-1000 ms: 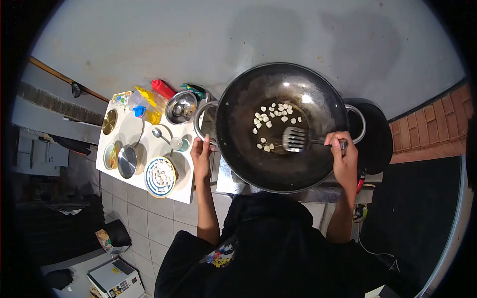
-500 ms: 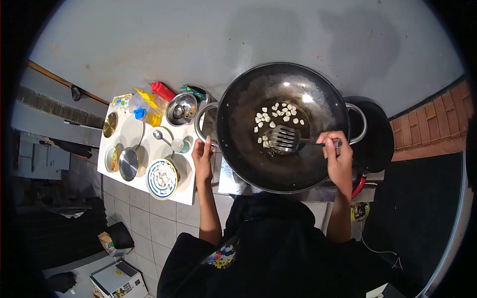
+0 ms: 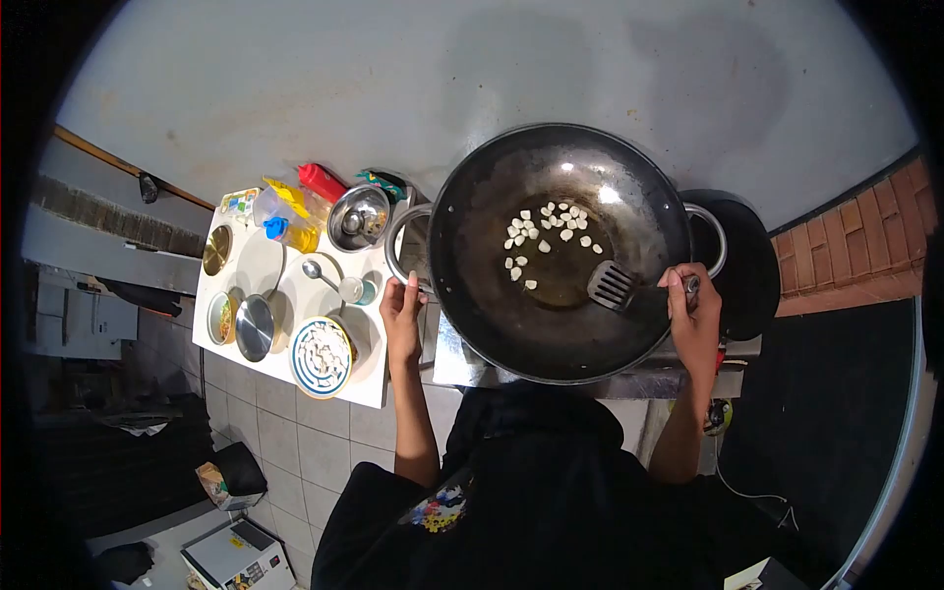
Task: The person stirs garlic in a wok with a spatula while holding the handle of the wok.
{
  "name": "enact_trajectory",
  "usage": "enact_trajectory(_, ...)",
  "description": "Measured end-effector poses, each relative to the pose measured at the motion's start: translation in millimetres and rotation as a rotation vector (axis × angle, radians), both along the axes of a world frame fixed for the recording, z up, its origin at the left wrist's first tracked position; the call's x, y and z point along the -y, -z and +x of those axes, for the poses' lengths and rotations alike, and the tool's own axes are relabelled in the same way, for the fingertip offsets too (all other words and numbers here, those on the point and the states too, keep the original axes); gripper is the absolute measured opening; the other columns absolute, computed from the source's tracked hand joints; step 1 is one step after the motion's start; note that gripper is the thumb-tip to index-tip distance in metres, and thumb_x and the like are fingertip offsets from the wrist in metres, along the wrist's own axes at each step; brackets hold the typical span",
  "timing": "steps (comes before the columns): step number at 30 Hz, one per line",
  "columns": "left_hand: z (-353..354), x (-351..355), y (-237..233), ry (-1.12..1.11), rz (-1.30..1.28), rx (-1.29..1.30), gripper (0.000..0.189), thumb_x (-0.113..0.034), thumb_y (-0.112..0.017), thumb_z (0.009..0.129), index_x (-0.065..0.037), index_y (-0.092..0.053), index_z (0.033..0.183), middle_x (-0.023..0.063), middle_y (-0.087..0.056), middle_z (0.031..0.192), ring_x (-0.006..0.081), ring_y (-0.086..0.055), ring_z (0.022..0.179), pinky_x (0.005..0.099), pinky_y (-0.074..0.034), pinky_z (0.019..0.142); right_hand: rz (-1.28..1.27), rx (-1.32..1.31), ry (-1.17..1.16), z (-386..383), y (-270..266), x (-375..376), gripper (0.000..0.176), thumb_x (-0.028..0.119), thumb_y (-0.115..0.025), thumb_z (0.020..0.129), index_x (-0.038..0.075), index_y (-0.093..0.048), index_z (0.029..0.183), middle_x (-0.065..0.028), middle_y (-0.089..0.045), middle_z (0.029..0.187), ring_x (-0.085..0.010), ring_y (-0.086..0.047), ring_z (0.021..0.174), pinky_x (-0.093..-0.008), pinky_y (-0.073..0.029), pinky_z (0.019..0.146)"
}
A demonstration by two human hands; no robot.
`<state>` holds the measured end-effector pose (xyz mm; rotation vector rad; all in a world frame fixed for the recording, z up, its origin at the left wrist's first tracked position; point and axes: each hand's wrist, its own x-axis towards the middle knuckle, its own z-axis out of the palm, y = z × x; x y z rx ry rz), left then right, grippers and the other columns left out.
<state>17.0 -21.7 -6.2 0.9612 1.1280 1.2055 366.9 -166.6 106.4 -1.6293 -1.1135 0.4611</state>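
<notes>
A large dark wok (image 3: 511, 334) fills the middle of the view, with several small white pieces (image 3: 567, 221) lying in oil in it. My right hand (image 3: 694, 303) grips the handle of a slotted spatula (image 3: 612, 286), whose head is inside the wok, to the right of the pieces. At the wok's left side, my left hand (image 3: 404, 305) is closed around the lower end of the metal loop handle (image 3: 395, 246).
On the white table (image 3: 371, 382) at left are a striped plate of white pieces (image 3: 322, 356), a steel bowl (image 3: 358, 217), a spoon (image 3: 313, 268), a small jar (image 3: 356, 289), an oil bottle (image 3: 303, 237) and a red bottle (image 3: 322, 181). A black round pan (image 3: 747, 265) stands right of the wok.
My right hand has moved right with the spatula, drawing its head away from the white pieces. A few lower pieces have shifted and lie more spread out. My left hand has stayed in place.
</notes>
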Motion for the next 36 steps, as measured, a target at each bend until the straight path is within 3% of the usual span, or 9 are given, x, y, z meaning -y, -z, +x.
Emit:
enact_trajectory(7,2,1,-2,-0.008,-0.024,0.049,0.028,-0.027,-0.065,0.091,-0.006,-0.053,0.106,-0.0001,-0.053,0.081,0.0101,-0.053,0.076,0.0287,-0.046,0.079,0.058,-0.132,0.091,-3,20,-18,0.01,0.01,-0.054,0.096,0.0,-0.055,0.093,-0.005,-0.063,0.078,-0.0062,-0.052,0.056,-0.0208,-0.041,0.051)
enact_trajectory(10,4,2,-3,-0.039,-0.045,0.04,0.028,-0.027,-0.064,0.091,-0.007,-0.052,0.107,0.0,-0.054,0.081,0.0103,-0.053,0.076,0.0295,-0.046,0.079,0.126,-0.161,-0.026,-7,24,-35,0.008,0.007,-0.051,0.096,0.0,-0.054,0.097,-0.0073,-0.063,0.086,-0.0085,-0.056,0.062,-0.0225,-0.047,0.058)
enact_trajectory(18,0,1,-1,-0.008,-0.026,0.034,0.031,-0.026,-0.065,0.091,-0.004,-0.051,0.109,0.0011,-0.054,0.085,0.0107,-0.054,0.077,0.0298,-0.047,0.08,0.219,-0.138,-0.165,-16,7,-41,0.005,0.003,-0.049,0.096,-0.001,-0.052,0.099,-0.009,-0.061,0.089,-0.0101,-0.054,0.069,-0.0242,-0.045,0.065)
enact_trajectory(23,0,0,1,-0.013,-0.028,0.038,0.031,-0.026,-0.064,0.092,-0.004,-0.051,0.109,0.0011,-0.054,0.085,0.0108,-0.054,0.077,0.0303,-0.047,0.079,0.13,0.178,-0.133,-6,-2,-30,0.005,-0.001,-0.05,0.092,0.0,-0.05,0.097,-0.0088,-0.06,0.085,-0.0128,-0.054,0.072,-0.0261,-0.044,0.069)
enact_trajectory(30,-1,-1,4,-0.007,-0.028,0.022,0.034,-0.027,-0.064,0.092,-0.003,-0.051,0.111,0.0011,-0.053,0.083,0.0109,-0.053,0.077,0.0309,-0.047,0.081,0.08,0.15,0.004,7,4,-26,0.002,0.001,-0.05,0.092,0.0,-0.051,0.094,-0.0075,-0.059,0.08,-0.0133,-0.055,0.072,-0.026,-0.044,0.069)
enact_trajectory(33,-2,-1,4,-0.009,-0.034,0.019,0.033,-0.027,-0.064,0.092,-0.003,-0.051,0.111,0.0009,-0.053,0.084,0.0106,-0.053,0.078,0.0307,-0.046,0.081,0.128,0.056,0.044,1,14,-36,0.005,0.004,-0.049,0.095,0.0,-0.051,0.093,-0.0064,-0.06,0.08,-0.0109,-0.054,0.069,-0.0242,-0.043,0.066)
enact_trajectory(36,2,0,0,-0.014,-0.033,0.011,0.032,-0.027,-0.064,0.092,-0.004,-0.051,0.11,0.0007,-0.053,0.086,0.0102,-0.053,0.078,0.0301,-0.046,0.08,0.181,-0.192,-0.103,-10,22,-46,0.008,0.008,-0.047,0.098,0.001,-0.052,0.096,-0.0057,-0.061,0.087,-0.0059,-0.047,0.063,-0.0207,-0.04,0.058)
